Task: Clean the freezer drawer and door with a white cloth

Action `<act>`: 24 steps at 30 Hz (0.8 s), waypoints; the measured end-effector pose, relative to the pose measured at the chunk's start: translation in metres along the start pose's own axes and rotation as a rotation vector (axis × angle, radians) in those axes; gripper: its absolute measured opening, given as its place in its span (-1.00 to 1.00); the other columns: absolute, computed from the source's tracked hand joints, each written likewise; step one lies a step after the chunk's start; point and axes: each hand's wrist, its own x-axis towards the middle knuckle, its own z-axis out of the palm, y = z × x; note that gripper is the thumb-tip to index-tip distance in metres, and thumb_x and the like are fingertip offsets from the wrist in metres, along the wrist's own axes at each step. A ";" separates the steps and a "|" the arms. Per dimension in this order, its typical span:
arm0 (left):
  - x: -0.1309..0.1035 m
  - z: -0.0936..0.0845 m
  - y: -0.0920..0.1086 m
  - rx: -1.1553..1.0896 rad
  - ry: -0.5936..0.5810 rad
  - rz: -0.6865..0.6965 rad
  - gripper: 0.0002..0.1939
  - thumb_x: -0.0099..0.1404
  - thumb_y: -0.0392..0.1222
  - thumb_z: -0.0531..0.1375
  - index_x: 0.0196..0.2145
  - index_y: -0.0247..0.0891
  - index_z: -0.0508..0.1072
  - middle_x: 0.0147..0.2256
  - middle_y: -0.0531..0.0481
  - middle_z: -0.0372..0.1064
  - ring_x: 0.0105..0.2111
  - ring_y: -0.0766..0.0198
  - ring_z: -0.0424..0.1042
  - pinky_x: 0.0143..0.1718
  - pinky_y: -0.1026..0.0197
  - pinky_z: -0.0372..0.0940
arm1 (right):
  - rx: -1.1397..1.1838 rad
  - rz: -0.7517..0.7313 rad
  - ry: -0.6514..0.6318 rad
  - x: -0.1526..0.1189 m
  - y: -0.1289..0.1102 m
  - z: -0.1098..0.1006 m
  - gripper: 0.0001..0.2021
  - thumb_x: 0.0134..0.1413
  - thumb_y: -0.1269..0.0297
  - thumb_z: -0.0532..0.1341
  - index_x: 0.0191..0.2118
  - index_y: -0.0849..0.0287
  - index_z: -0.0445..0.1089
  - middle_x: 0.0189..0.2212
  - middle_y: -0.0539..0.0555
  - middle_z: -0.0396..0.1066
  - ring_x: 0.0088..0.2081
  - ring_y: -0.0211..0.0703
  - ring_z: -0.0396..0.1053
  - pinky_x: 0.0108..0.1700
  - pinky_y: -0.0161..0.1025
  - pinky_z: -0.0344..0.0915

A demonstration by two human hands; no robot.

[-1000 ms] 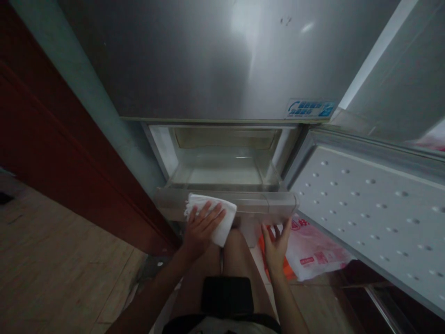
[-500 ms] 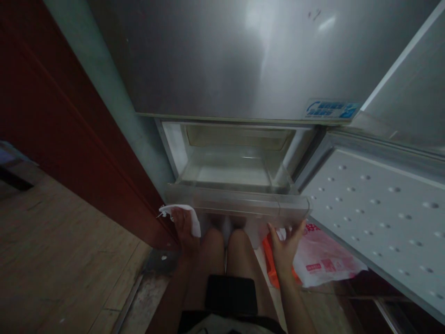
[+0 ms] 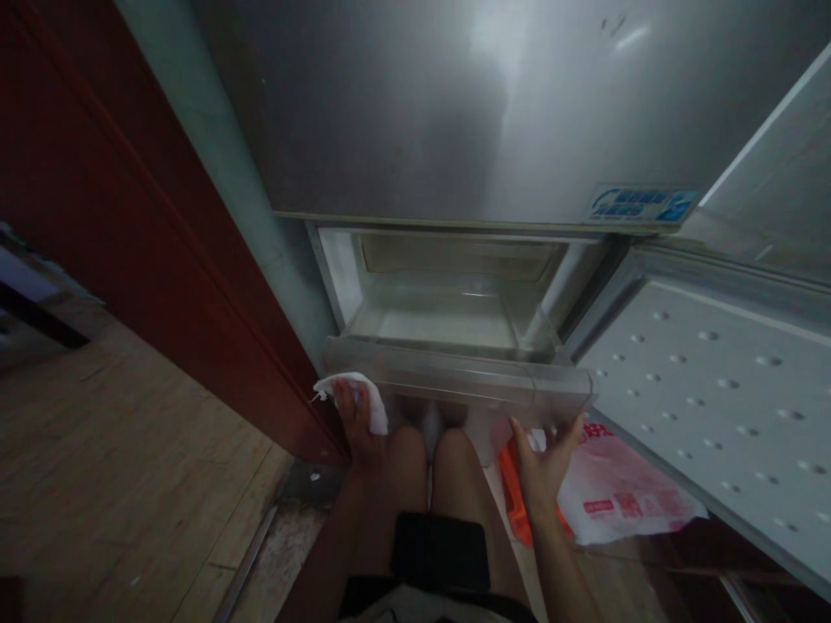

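Observation:
A clear plastic drawer (image 3: 441, 372) is pulled partway out of the lower freezer compartment (image 3: 338, 268), and its inside shows no contents. My left hand (image 3: 357, 424) presses a white cloth (image 3: 375, 402) against the left end of the drawer front, with its fingers lying over the cloth. At the drawer's right end, my right hand (image 3: 544, 459) holds the lower front with thumb and fingers spread apart. Its fingertips are partly hidden against the drawer. The drawer front reaches out over my knees.
The freezer door (image 3: 701, 407) stands open on the right, above a white and pink plastic bag (image 3: 629, 493) and an orange item (image 3: 514, 497). A red-brown door frame (image 3: 195, 260) stands close on the left. A black phone-like object (image 3: 441, 551) lies on my lap.
The whole view has shifted slightly, so the fridge and drawer appear farther right. Both hands keep nearly the same places on the drawer; the left fingers sit slightly differently on the cloth.

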 end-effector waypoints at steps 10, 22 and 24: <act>0.003 -0.006 0.010 0.019 0.025 -0.084 -0.41 0.35 -0.30 -0.09 0.30 -0.04 -0.11 0.36 0.06 -0.40 0.34 0.13 -0.35 0.32 -0.13 -0.33 | -0.005 0.012 0.019 -0.001 0.004 0.000 -0.01 -0.13 0.08 0.36 0.32 0.16 -0.21 0.25 0.31 -0.06 0.22 0.12 0.05 0.15 0.12 0.16; -0.015 -0.008 0.012 -0.034 -0.064 -0.133 -0.32 0.28 -0.29 -0.07 0.32 -0.13 -0.19 0.37 0.01 -0.44 0.34 0.14 -0.35 0.31 -0.05 -0.31 | -0.008 0.008 0.028 -0.002 0.007 0.000 -0.02 -0.14 0.05 0.36 0.32 0.17 -0.19 0.26 0.30 -0.09 0.24 0.13 0.02 0.16 0.14 0.15; -0.005 -0.009 0.010 -0.027 -0.046 -0.095 -0.32 0.29 -0.33 -0.11 0.32 -0.09 -0.21 0.37 0.05 -0.45 0.34 0.14 -0.36 0.31 -0.08 -0.32 | 0.001 0.011 0.025 -0.002 0.007 0.000 -0.02 -0.14 0.07 0.36 0.32 0.16 -0.19 0.25 0.30 -0.08 0.22 0.12 0.05 0.15 0.13 0.16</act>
